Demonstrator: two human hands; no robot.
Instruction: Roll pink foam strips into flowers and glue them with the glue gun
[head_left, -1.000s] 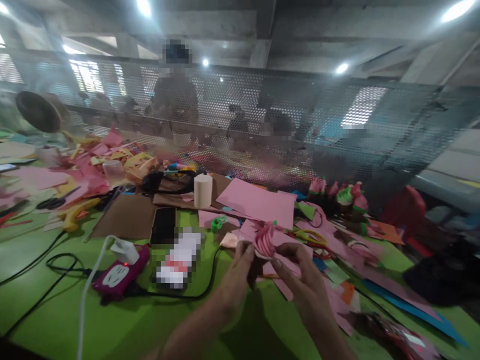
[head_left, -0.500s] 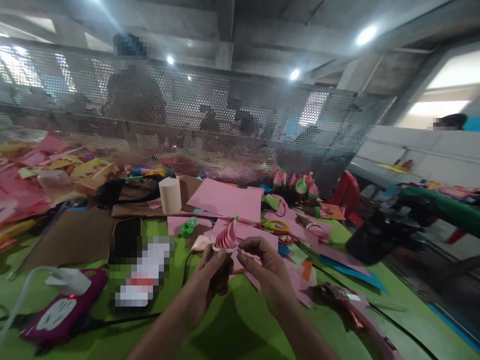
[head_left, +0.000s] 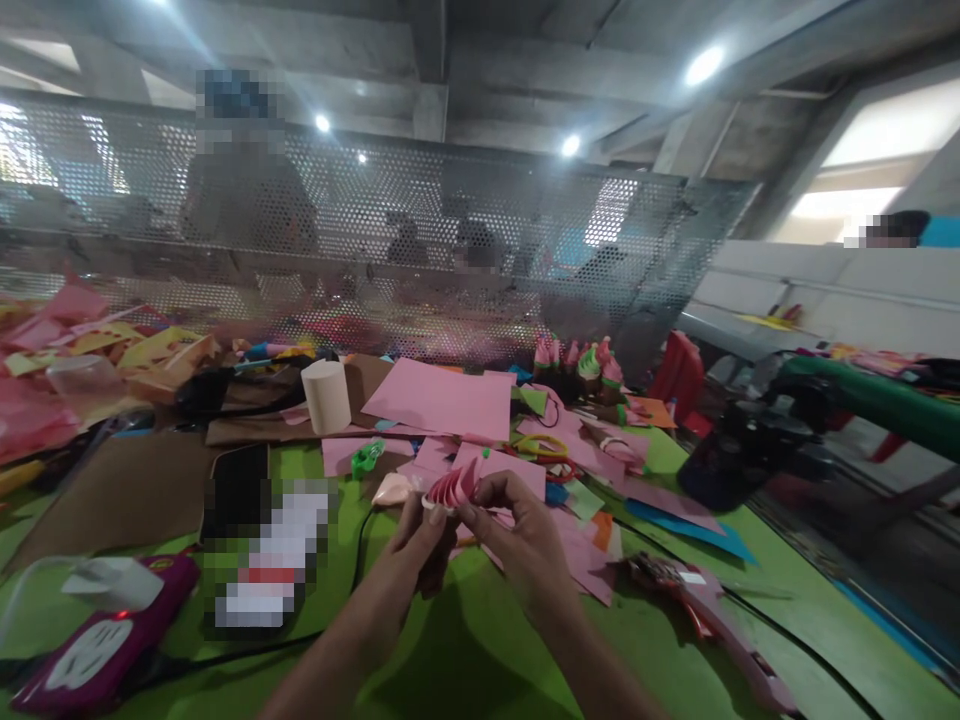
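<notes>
Between my hands is a pink swirled craft piece [head_left: 456,485], shaped like soft-serve ice cream, with a white rim at its base and a green bit at its tip. It leans to the right. My left hand [head_left: 416,545] is closed around the base, thumb on the near side. Closed on the swirl's right side are the fingers and thumb of my right hand [head_left: 517,520]. Behind them lie pink sheets [head_left: 442,398] and scraps. A green clip-like item [head_left: 367,458] sits just beyond my left hand. My fingers partly cover the lower part of the piece.
On the right lies a pink glue gun [head_left: 712,610] with a black cord. Yellow-handled scissors [head_left: 544,447] rest among scraps. Similar swirl pieces [head_left: 591,365] stand at the back. To the left are a pale cylinder [head_left: 326,397], two phones [head_left: 238,490] and a purple power strip [head_left: 105,630].
The swirl piece has tipped from nearly upright to leaning right. My right fingers have moved up from its rim to its side. The view has shifted slightly.
</notes>
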